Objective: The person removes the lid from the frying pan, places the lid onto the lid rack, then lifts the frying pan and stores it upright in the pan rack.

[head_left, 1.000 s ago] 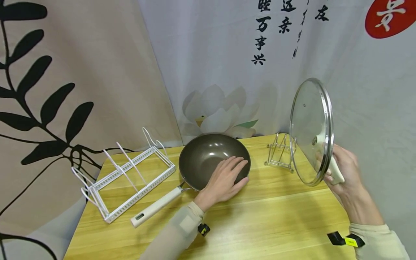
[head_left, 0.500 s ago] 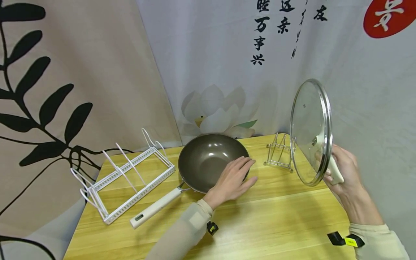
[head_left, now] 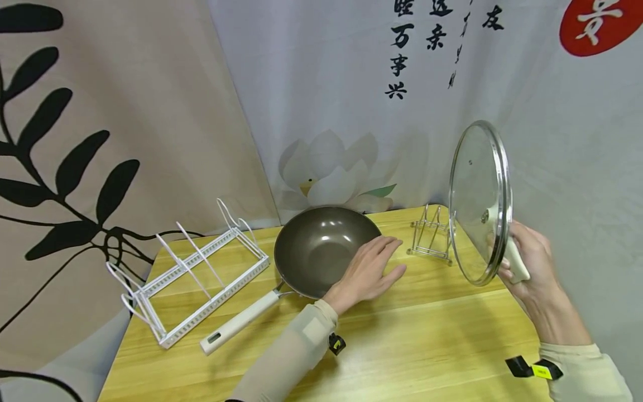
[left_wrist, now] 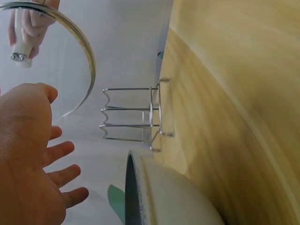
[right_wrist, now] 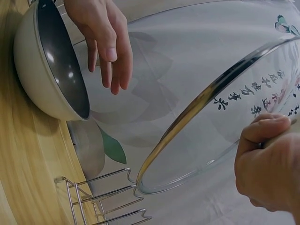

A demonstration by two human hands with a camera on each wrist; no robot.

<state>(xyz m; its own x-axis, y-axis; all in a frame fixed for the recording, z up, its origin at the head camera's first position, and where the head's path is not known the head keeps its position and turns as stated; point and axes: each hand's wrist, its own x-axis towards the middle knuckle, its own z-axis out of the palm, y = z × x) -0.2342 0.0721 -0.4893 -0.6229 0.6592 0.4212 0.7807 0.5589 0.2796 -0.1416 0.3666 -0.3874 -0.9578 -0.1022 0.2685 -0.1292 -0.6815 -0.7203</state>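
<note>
Lid [head_left: 477, 202] is standing near-upright, right hand [head_left: 533, 265] gripping its handle [head_left: 517, 261]; wire rack [left_wrist: 131, 109] is sitting leftward on the bench [head_left: 427, 346], between both hands; left hand [head_left: 365, 272], fingers extended, is hovering empty at the pan's [head_left: 318, 254] rim.

Pale cloth [head_left: 321, 84] printed with black leaves [head_left: 45, 120], lettering [head_left: 400, 36] and a red oval [head_left: 600, 25] hangs beyond the far edge of the tabletop [head_left: 432, 335].

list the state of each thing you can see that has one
Glass lid: off the pan, held nearly upright
Pan: uncovered, open side up on the table
White rack: on the table, prongs up
Wire rack: standing on the table
Left hand: fingers extended, holding nothing
Right hand: gripping the glass lid
</note>
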